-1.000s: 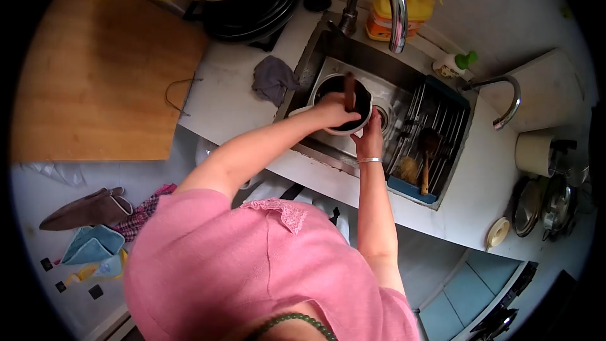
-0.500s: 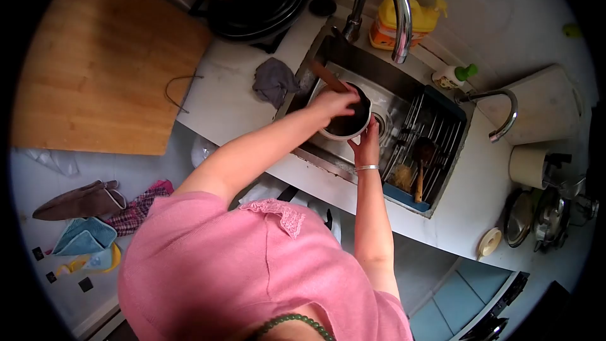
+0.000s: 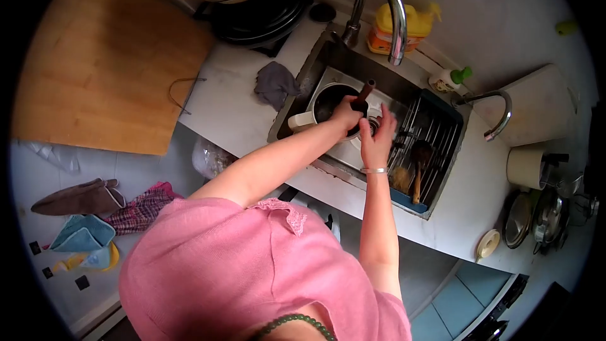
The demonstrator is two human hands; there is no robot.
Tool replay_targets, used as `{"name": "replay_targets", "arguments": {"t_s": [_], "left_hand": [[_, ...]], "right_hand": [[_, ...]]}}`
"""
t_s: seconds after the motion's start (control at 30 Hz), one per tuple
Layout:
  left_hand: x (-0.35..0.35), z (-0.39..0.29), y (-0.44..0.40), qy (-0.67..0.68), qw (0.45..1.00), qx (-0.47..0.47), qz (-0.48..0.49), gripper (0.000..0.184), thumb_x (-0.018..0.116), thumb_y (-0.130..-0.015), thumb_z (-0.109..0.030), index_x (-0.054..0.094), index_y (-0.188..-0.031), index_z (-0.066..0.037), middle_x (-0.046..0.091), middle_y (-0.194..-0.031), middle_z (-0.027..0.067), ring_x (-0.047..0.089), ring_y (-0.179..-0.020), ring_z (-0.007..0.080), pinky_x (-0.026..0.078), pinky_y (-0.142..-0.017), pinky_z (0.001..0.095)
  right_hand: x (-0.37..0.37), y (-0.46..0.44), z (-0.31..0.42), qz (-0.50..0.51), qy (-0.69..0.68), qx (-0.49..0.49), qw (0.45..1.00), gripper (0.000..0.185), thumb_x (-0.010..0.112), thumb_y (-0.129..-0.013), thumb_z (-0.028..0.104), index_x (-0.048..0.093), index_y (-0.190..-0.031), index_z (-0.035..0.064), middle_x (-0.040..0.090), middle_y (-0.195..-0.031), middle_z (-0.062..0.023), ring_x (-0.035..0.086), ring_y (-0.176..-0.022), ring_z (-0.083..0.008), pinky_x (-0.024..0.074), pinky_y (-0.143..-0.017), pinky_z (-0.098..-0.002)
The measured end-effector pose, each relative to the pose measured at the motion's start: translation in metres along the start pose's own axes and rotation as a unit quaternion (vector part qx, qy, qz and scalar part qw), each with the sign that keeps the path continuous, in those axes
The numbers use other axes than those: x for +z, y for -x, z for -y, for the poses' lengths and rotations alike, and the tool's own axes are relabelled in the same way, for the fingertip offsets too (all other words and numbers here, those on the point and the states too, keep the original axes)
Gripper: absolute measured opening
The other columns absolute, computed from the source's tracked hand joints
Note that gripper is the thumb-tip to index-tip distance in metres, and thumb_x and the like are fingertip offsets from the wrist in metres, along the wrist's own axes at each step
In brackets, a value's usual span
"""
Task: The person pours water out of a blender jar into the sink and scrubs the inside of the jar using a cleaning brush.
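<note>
A white pot (image 3: 325, 104) with a dark inside sits in the steel sink (image 3: 334, 63), its pale handle (image 3: 302, 120) pointing left. My left hand (image 3: 346, 115) is over the right part of the pot, closed around a brown handle (image 3: 366, 90) that sticks up between its fingers. Whatever is at the lower end of that handle is hidden. Just right of the pot, near the drain, my right hand (image 3: 377, 137) has its fingers apart and nothing in it. A silver bracelet (image 3: 374, 170) is on that wrist.
A drying rack (image 3: 435, 132) with a wooden-handled brush (image 3: 417, 183) stands in the sink's right part. The tap (image 3: 396, 19) arches above. Left are a grey cloth (image 3: 276, 84) and a wooden board (image 3: 107, 69). Behind stands a yellow jug (image 3: 413, 25).
My right hand has let go of the pot's rim, its fingers now spread. My left hand has moved right, and the brown handle has swung from upper left to upper right. The pot's handle now shows.
</note>
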State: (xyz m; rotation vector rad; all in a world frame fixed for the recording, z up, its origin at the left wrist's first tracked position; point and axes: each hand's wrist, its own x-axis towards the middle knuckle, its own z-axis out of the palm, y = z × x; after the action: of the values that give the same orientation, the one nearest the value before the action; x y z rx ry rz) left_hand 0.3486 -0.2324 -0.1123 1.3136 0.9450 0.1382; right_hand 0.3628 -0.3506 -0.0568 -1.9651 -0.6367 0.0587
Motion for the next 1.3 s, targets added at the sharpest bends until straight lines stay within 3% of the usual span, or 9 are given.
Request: {"name": "replay_targets", "arguments": {"t_s": [0.03,0.07,0.17,0.33,0.4,0.63,0.87,1.03,1.3], "left_hand": [[-0.004,-0.002,0.011,0.074,0.996,0.002,0.06,0.05,0.063,-0.076,-0.001,0.05,-0.124,-0.004,0.061,-0.11,0.013,0.06,-0.1,0.0228,0.046,-0.09,0.0334],[-0.004,-0.007,0.018,0.028,0.994,-0.011,0.101,0.054,0.059,-0.079,0.0,0.046,-0.131,-0.007,0.059,-0.121,0.0146,0.058,-0.111,0.0226,0.045,-0.095,0.0333],[-0.002,0.014,0.015,-0.025,0.992,0.055,0.109,0.052,0.059,-0.085,-0.001,0.044,-0.135,-0.007,0.061,-0.115,0.0091,0.057,-0.104,0.016,0.048,-0.087,0.0307],[-0.081,-0.048,0.084,-0.165,0.957,0.212,0.108,0.06,0.062,-0.084,-0.002,0.041,-0.14,-0.008,0.056,-0.125,0.0154,0.056,-0.115,0.026,0.049,-0.092,0.0344],[-0.11,-0.048,0.075,-0.337,0.862,0.372,-0.065,0.063,0.066,-0.082,-0.009,0.041,-0.14,-0.007,0.053,-0.127,0.018,0.052,-0.119,0.0331,0.044,-0.098,0.0388],[-0.121,-0.013,0.026,-0.328,0.907,0.263,0.012,0.051,0.055,-0.089,-0.014,0.042,-0.138,-0.003,0.049,-0.135,0.0184,0.051,-0.119,0.038,0.044,-0.098,0.0426],[-0.123,-0.009,0.027,-0.318,0.904,0.285,0.013,0.048,0.047,-0.093,-0.011,0.04,-0.14,-0.007,0.052,-0.133,0.0197,0.051,-0.12,0.0369,0.043,-0.099,0.0414],[-0.125,-0.012,0.026,-0.3,0.915,0.267,0.034,0.051,0.047,-0.092,-0.009,0.04,-0.142,-0.008,0.052,-0.132,0.0217,0.051,-0.12,0.0377,0.041,-0.1,0.0407],[-0.125,-0.018,0.029,-0.309,0.918,0.248,0.032,0.054,0.047,-0.087,-0.005,0.043,-0.141,-0.006,0.054,-0.132,0.0213,0.053,-0.12,0.0365,0.041,-0.101,0.0377]], "right_hand": [[-0.013,-0.01,0.048,-0.005,-0.017,-0.019,1.0,0.062,0.076,-0.077,0.023,0.05,-0.13,0.0045,0.058,-0.11,-0.018,0.057,-0.099,-0.0317,0.0475,-0.083,-0.0369],[-0.015,-0.016,0.058,0.0,-0.016,-0.022,1.0,0.062,0.076,-0.077,0.023,0.05,-0.13,0.0045,0.058,-0.11,-0.018,0.057,-0.099,-0.0317,0.0475,-0.083,-0.0369],[-0.009,-0.036,0.054,-0.012,0.035,-0.011,0.999,0.025,0.074,-0.079,0.016,0.061,-0.097,0.0037,0.059,-0.083,-0.0117,0.061,-0.069,-0.0274,0.0497,-0.063,-0.0347],[-0.034,-0.025,0.083,0.073,0.049,-0.044,0.995,0.015,0.071,-0.08,0.007,0.062,-0.092,0.0041,0.058,-0.085,-0.0134,0.063,-0.073,-0.0295,0.0504,-0.064,-0.0346],[-0.048,-0.022,0.108,0.105,0.059,-0.058,0.991,0.016,0.071,-0.08,0.004,0.062,-0.093,0.0043,0.058,-0.086,-0.0135,0.063,-0.074,-0.0305,0.0506,-0.065,-0.0351],[-0.018,-0.016,0.077,0.178,0.029,-0.183,0.966,0.024,0.069,-0.076,-0.002,0.063,-0.097,0.0076,0.061,-0.093,-0.0121,0.064,-0.086,-0.0324,0.0516,-0.069,-0.0399],[-0.005,-0.027,0.068,0.163,-0.014,-0.122,0.979,0.022,0.069,-0.074,-0.004,0.063,-0.093,0.0054,0.06,-0.09,-0.0135,0.063,-0.081,-0.0328,0.0513,-0.068,-0.0379],[-0.045,-0.034,0.128,0.086,-0.032,-0.191,0.977,0.025,0.072,-0.07,-0.008,0.064,-0.091,0.0045,0.062,-0.089,-0.0137,0.066,-0.089,-0.0304,0.0523,-0.072,-0.0361],[0.004,-0.045,0.065,0.18,-0.049,-0.16,0.969,0.023,0.068,-0.075,-0.006,0.063,-0.093,0.0067,0.057,-0.086,-0.0131,0.061,-0.076,-0.0316,0.0493,-0.064,-0.0345]]}}
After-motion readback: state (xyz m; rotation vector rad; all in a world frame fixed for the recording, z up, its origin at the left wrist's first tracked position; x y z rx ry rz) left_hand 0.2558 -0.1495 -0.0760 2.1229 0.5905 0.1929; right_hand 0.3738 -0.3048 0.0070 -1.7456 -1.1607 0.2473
